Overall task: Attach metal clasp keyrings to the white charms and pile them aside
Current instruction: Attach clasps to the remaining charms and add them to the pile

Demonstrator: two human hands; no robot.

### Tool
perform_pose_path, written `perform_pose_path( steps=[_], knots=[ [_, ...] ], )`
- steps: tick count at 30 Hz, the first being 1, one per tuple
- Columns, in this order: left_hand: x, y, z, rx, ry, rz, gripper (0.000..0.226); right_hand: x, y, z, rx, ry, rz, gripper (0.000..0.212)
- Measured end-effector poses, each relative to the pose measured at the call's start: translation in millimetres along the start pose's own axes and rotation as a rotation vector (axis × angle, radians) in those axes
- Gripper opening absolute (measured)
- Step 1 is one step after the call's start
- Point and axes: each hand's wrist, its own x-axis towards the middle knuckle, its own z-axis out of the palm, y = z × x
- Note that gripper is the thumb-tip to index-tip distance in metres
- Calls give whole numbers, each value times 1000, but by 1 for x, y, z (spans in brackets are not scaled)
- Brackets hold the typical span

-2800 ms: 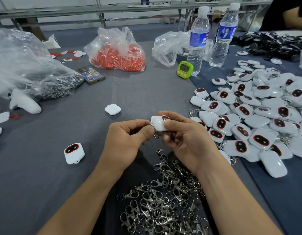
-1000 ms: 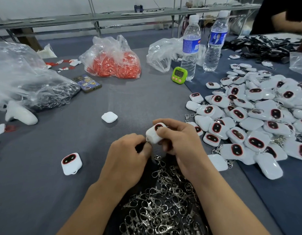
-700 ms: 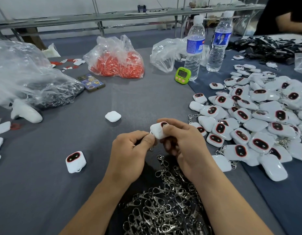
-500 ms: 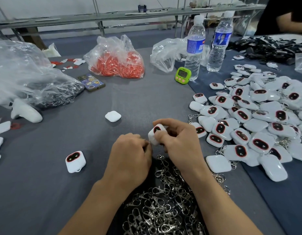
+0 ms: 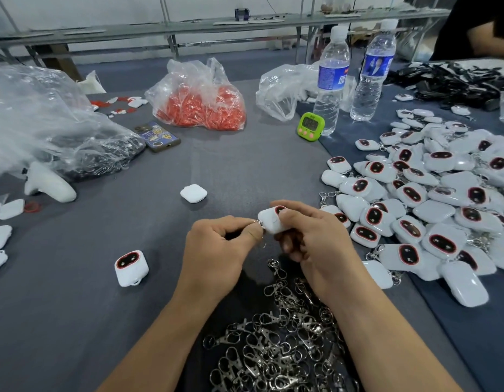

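A small, glossy white rounded-square plastic charm (image 5: pixel 269 224) is held up over the grey cloth-covered table (image 5: pixel 75 306), between both hands and just beyond the heap of silver metal clasp keyrings (image 5: pixel 279 343). Its shell is smooth with softened corners. On its upper face is a dark oval window ringed in red, of which only a sliver shows past the thumb. The right hand (image 5: pixel 315 244) grips the charm, thumb on top and fingers curled underneath. The left hand (image 5: pixel 216 247) is curled too, thumb and forefinger pinching a tiny silver metal ring (image 5: pixel 259 222) at the charm's left corner. That ring is mostly covered by the fingertips, so whether it already passes through the charm cannot be told, and no clasp on it can be made out. To the right lies a broad pile of matching white charms with keyrings (image 5: pixel 431 199), which runs off the frame's right edge. A loose red-windowed white charm (image 5: pixel 131 267) sits face up to the left, and a plain white face-down charm (image 5: pixel 193 193) lies beyond the hands. The forearms cover part of the keyring heap, and the bottom edge cuts it off.
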Motion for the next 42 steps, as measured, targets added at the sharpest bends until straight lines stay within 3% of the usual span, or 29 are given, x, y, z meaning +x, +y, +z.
perform_pose_path(
  steps=[5,10,14,18,20,23,24,26,28,32,34,38,42],
  knots=[
    [-5,-2,-1,379,-23,253,17,-3,0,1,-13,21,-27,14],
    [-7,-2,0,673,12,377,20,-5,2,3,-73,29,-89,14],
    [-7,-2,3,566,101,312,9,-4,-2,-2,-116,-12,-39,16],
    [-4,-1,2,482,206,168,13,-2,-9,-11,-179,-81,-4,18],
    [-4,-2,1,461,203,142,10,-3,-14,-12,-54,-62,-74,23],
    [0,-7,-4,456,207,115,5,-4,-22,-24,560,-162,-163,27],
    [2,-8,-6,478,224,104,5,-5,-23,-29,716,-228,-179,38],
    [6,-12,-10,553,275,79,9,-7,-23,-33,777,-295,-173,56],
    [7,-15,-13,675,295,58,15,-6,-19,-29,690,-282,-149,50],
    [12,-16,-31,1037,232,35,21,-6,-15,-16,421,-264,-123,31],
    [17,-11,-49,1217,134,-126,23,-7,-14,-15,346,-280,-123,28],
    [23,-7,-82,1251,-127,-457,27,-7,-14,-15,295,-280,-93,26],
    [22,4,-88,1322,-309,-451,25,-8,-13,-14,277,-289,-64,25]
  ],
)
